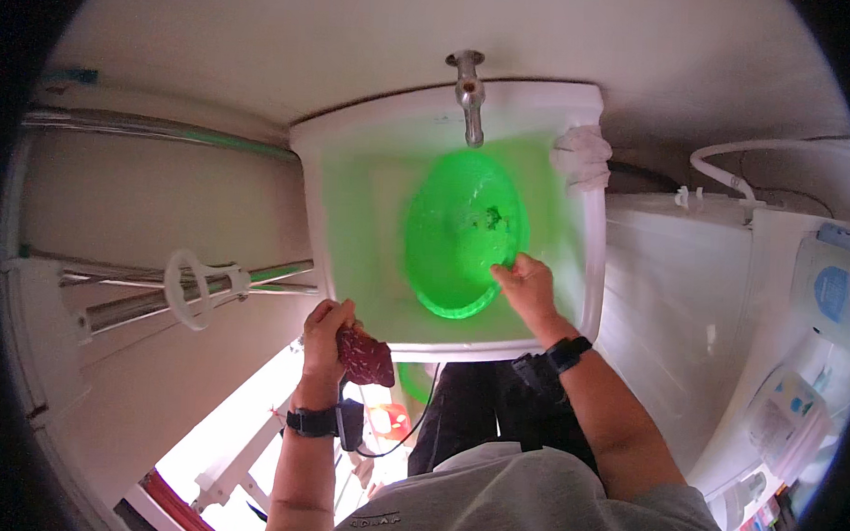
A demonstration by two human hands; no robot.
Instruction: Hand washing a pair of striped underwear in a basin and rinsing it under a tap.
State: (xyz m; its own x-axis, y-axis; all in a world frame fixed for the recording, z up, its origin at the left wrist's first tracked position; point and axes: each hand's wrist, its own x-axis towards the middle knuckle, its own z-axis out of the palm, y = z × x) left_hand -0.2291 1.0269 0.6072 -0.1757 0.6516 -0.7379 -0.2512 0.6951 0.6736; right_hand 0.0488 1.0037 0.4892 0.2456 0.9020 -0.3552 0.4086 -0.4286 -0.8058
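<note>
A bright green plastic basin (445,238) sits tilted inside the white sink (362,198), under the metal tap (471,99). My right hand (529,290) pinches the basin's right rim between thumb and fingers. Small dark green bits (492,218) show inside the basin, too small to name. At the sink's front left edge, my left hand (326,342) is closed on a dark red cloth (366,357) with light specks, which hangs down outside the sink. Black wrist straps are on both my forearms.
A crumpled white cloth (581,157) hangs over the sink's right rim. To the right stands a white appliance (672,302) with a pale hose (728,154). Metal rails (168,130) and a white ring (188,290) are along the left wall. Bottles and packs (785,418) line the far right.
</note>
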